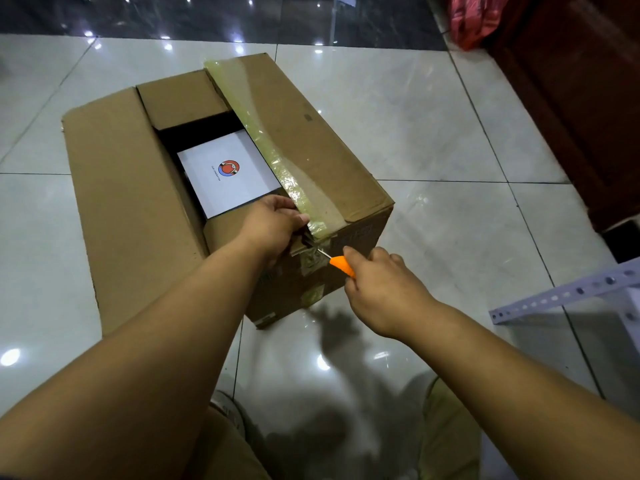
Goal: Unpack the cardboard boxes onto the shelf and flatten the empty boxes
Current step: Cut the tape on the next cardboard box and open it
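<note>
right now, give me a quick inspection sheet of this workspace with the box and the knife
surface: glossy white tiled floor, with light glare
job's things: cardboard box on the floor, left flap folded out, right flap still taped; white carton with a red and blue logo inside
clutter: red bag at the far right
grips: left hand grips the box's near edge; right hand holds an orange utility knife, blade at the tape on the near face
cables: nothing seen
surroundings: perforated metal shelf rail at right, dark wooden furniture beyond
</note>
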{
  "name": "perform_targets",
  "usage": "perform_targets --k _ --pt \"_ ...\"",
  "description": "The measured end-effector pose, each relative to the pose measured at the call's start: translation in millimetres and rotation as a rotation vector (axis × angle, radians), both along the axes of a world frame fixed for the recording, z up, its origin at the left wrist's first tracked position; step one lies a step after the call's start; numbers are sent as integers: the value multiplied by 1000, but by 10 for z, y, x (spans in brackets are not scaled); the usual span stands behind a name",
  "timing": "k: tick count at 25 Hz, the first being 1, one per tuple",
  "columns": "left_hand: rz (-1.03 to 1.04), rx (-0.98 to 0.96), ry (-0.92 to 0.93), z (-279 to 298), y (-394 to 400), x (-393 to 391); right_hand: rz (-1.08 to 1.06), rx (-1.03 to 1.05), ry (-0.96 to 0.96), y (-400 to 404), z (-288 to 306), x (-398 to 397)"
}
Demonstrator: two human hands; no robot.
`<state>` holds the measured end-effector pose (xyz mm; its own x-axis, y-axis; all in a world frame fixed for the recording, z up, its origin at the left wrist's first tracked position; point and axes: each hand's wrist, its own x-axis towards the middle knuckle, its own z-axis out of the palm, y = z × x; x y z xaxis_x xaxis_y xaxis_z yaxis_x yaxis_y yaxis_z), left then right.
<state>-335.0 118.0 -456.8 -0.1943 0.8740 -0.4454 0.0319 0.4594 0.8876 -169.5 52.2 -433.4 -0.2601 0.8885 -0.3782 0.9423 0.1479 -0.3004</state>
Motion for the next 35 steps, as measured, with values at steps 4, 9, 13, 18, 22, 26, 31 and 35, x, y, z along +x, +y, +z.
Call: perform_targets --k 4,9,13,18,22,26,31,35 --pt "38 19 7 -29 4 9 39 -14 -30 -8 48 -55" --pt "88 22 -42 -37 -14 22 52 1 14 -46 74 -92" --pt "127 29 -90 -56 -9 26 35 19 14 -66 86 -63" --pt "128 44 -120 -28 -21 43 26 83 -19 -86 22 -83" --pt "131 48 -140 -2 -28 43 5 97 -21 -92 -15 -77" --pt "129 46 -143 19 -51 53 1 102 -46 -103 5 -36" --pt "160 43 -228 72 -25 46 -63 147 -62 10 31 -31" --pt "134 21 -149 65 -33 39 -7 164 -114 46 65 32"
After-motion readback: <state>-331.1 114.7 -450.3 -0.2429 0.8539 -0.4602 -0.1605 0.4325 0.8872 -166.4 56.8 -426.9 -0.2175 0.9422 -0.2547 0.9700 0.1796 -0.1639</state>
